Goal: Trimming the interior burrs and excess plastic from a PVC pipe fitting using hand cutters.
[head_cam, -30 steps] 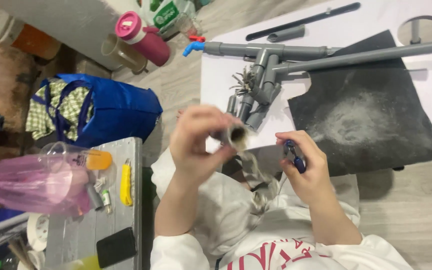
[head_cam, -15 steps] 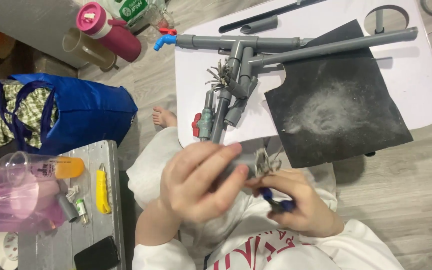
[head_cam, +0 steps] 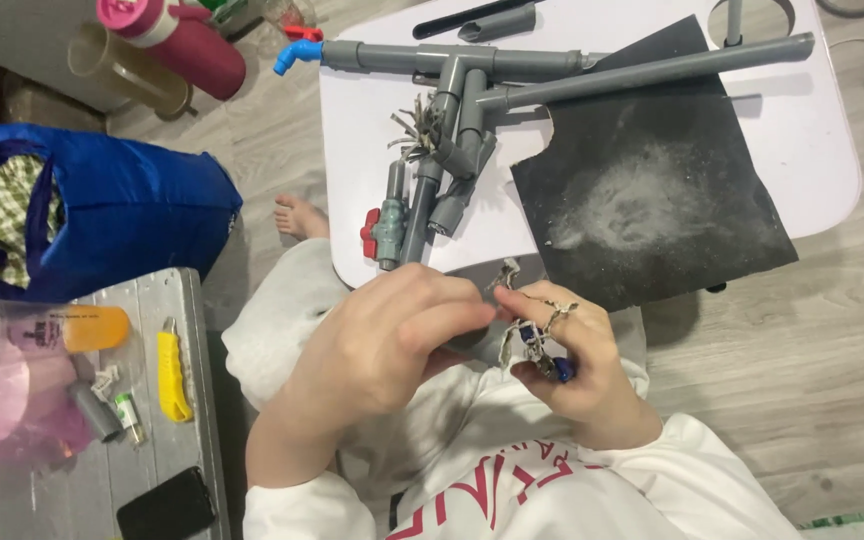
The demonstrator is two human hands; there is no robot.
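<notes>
Both hands dropped nearer: left hand (head_cam: 392,345) now wrapping the short grey pipe piece (head_cam: 482,335), right hand (head_cam: 562,365) still pinching blue-handled tool (head_cam: 549,365).

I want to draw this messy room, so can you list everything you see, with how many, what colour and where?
white table: 1, top right
grey pipe assembly: 1, on the table, with a blue tap end and a red-handled valve
black mat: 1, dusty, on the table
blue bag: 1, on the floor at left
yellow utility knife: 1, on the grey bench at left
black phone: 1, bottom left
pink bottle: 1, top left
bare foot: 1, beside the table
left hand: grip on a grey piece, mostly hidden
right hand: holds a blue-handled tool
</notes>
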